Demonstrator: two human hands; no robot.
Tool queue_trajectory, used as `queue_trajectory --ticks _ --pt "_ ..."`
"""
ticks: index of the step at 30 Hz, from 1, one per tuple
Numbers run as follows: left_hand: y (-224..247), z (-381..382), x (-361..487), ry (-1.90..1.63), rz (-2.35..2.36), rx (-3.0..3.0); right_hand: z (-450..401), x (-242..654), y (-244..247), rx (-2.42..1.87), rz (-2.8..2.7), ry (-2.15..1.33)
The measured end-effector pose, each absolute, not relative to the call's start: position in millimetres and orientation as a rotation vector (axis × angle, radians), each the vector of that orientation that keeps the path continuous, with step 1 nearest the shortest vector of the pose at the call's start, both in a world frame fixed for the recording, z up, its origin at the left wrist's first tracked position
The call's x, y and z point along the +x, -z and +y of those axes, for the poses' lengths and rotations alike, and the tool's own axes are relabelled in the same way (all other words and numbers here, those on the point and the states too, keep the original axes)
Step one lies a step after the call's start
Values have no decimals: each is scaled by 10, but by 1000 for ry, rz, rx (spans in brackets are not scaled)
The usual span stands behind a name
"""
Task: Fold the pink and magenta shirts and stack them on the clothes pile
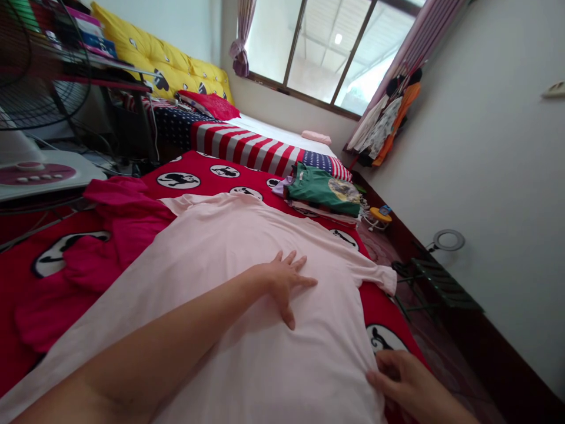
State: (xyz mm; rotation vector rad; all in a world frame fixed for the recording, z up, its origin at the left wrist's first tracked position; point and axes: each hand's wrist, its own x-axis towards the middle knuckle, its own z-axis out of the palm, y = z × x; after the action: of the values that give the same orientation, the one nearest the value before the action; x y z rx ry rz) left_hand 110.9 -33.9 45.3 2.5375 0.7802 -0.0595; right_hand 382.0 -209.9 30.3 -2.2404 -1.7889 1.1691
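Observation:
A pale pink T-shirt (247,235) lies spread over a red blanket (150,171) printed with dark figures in white ovals. My left hand (285,282) rests on the middle of the shirt, fingers spread and empty. At the shirt's right side edge, my right hand (399,377) has its thumb and fingers closed on the fabric. The near end of the shirt runs out of the picture at the bottom. Bright pink cloth (119,235) lies crumpled along the left side, partly beneath the shirt.
Beyond the shirt is a stack of folded clothes (324,191), green on top. A fan (39,118) stands at the left. A second bed (260,141) lies under the window. On the right are a dark stool (445,285) and a ring light (449,240).

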Motion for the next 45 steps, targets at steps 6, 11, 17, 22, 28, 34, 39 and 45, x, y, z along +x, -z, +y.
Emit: queue_trajectory --ticks 6,11,17,22,28,34,39,45 --pt "-402 -232 1168 -204 859 2543 -2084 3931 -336 -2305 -1773 -1281" --pt "-135 -105 1190 -473 1294 2554 -1448 4025 -593 -2182 -2046 -999" --pt "42 -114 1161 -390 1294 2581 -112 3782 -654 -2007 -1999 -366" --pt "22 -130 1157 -405 1287 2581 637 3431 -476 -2235 -1898 34" --pt "24 -148 1152 -457 1263 2559 1107 3305 -430 -2361 -1883 77" --pt "31 -142 1166 -467 1266 2536 1201 3298 -249 -2396 -1775 91" --pt "32 -150 1158 -470 1263 2549 1177 3229 -317 -2422 -1766 22" --pt "16 -117 1159 -704 1208 2499 801 2802 -382 -2155 -1911 -3"
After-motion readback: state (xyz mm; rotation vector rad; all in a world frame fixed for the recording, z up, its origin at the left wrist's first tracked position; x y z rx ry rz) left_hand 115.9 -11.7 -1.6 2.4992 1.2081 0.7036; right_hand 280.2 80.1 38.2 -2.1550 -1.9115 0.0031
